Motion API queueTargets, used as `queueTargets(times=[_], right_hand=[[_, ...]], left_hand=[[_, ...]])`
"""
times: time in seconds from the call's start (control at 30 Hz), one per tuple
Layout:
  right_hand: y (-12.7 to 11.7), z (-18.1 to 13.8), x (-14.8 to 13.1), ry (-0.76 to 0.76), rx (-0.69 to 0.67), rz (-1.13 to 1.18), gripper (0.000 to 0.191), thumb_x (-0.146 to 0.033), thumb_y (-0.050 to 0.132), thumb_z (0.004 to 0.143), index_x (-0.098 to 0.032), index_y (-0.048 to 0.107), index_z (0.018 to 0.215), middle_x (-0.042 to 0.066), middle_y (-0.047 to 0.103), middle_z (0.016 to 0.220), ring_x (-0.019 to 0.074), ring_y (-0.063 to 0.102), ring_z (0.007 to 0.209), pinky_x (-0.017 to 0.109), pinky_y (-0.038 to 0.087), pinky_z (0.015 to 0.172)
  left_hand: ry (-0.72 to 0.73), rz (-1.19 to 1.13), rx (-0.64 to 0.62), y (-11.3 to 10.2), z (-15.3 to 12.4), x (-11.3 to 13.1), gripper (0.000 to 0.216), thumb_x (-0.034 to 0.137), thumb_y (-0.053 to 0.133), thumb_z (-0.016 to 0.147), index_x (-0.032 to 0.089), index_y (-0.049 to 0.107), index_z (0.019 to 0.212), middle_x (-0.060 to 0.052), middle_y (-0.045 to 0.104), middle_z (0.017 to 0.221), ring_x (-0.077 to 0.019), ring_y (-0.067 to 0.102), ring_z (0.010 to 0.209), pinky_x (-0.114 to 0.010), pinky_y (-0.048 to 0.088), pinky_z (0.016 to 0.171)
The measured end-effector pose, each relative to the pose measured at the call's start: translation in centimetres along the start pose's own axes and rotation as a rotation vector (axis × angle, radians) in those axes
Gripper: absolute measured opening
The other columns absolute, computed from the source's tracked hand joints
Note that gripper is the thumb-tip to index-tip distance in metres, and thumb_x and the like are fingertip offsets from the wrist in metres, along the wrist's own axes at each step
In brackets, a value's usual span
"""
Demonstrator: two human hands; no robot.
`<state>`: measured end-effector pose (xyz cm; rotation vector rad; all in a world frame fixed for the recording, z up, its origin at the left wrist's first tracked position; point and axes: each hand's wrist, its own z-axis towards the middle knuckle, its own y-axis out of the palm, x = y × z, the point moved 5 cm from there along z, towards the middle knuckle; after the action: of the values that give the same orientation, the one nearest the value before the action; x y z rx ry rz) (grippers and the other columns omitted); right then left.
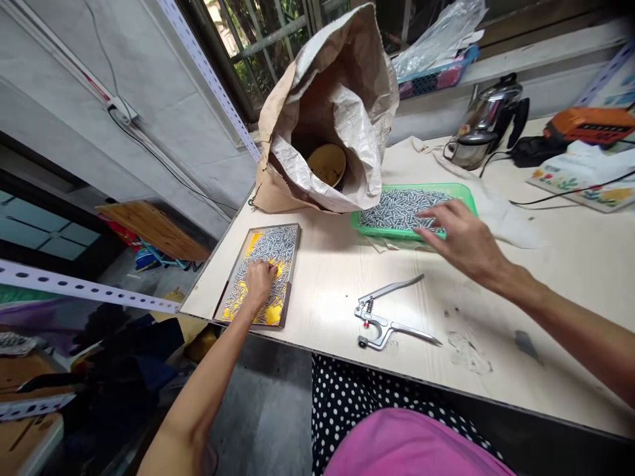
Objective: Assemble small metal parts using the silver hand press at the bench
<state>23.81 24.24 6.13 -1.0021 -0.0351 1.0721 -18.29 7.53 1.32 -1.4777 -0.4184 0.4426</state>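
hands on two trays, one each. left hand [258,281] lies on the flat tray [294,271] at the table's [327,277] left front corner, fingers curled down into the small metal pins [272,244] on its yellow bottom; i cannot tell if they pinch one. the tray's long axis runs away from me, far end leaning a bit right. right hand [459,238] is over the near right corner of the green tray [377,233], fingers spread and loose, tips at the pins, gripping nothing i can see. its long axis runs left to right, and it sits just in front of the paper sack [332,112]. count: two trays, both holding pins, too many to count, lying every which way. one pair of metal pliers [389,317] lies flat between the hands, near the front edge, head left, handles pointing right, touched by neither hand. one sack, mouth open toward me. one kettle [483,122] far right, well apart.
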Motion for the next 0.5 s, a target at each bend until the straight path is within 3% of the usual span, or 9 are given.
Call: queueTargets(times=[0.2,0.3,0.4,0.5], right_hand=[[2.4,-6.8,-2.9,0.018,-0.252,0.175,0.025,-0.037,0.050,0.104,-0.023,0.071,0.105,0.011,0.069,0.105,0.0241,0.070,0.085,0.041,0.059,0.076],[3.4,-10.3,-4.2,0.025,-0.401,0.231,0.026,-0.034,0.047,0.106,-0.023,0.071,0.106,0.010,0.070,0.103,0.0234,0.071,0.090,0.038,0.058,0.080],[4.0,-12.9,-5.8,-0.005,-0.578,0.221,0.027,-0.036,0.050,0.107,-0.022,0.072,0.113,0.010,0.069,0.103,0.0238,0.069,0.092,0.038,0.056,0.079],[4.6,-14.1,-6.8,-0.011,-0.696,0.129,0.024,-0.034,0.057,0.105,-0.019,0.072,0.115,0.010,0.067,0.103,0.0238,0.066,0.091,0.037,0.053,0.079]], left_hand=[[-0.010,-0.069,0.005,-0.2,1.8,0.6,0.021,0.018,0.058,0.089,0.014,0.076,0.078,-0.015,0.075,0.094,-0.0286,0.064,0.102,-0.034,0.046,0.082],[-0.019,-0.116,0.020,-1.2,1.5,0.8,0.022,0.020,0.056,0.089,0.013,0.077,0.084,-0.013,0.076,0.091,-0.0259,0.068,0.092,-0.034,0.048,0.083],[-0.016,-0.386,-0.018,-1.7,-1.0,2.5,0.027,0.032,0.059,0.087,0.013,0.077,0.096,-0.009,0.076,0.087,-0.0224,0.068,0.081,-0.032,0.051,0.076],[-0.010,-0.823,-0.242,-0.8,-5.3,6.1,0.038,0.044,0.070,0.077,0.014,0.078,0.100,-0.005,0.075,0.082,-0.0176,0.063,0.067,-0.028,0.050,0.062]])
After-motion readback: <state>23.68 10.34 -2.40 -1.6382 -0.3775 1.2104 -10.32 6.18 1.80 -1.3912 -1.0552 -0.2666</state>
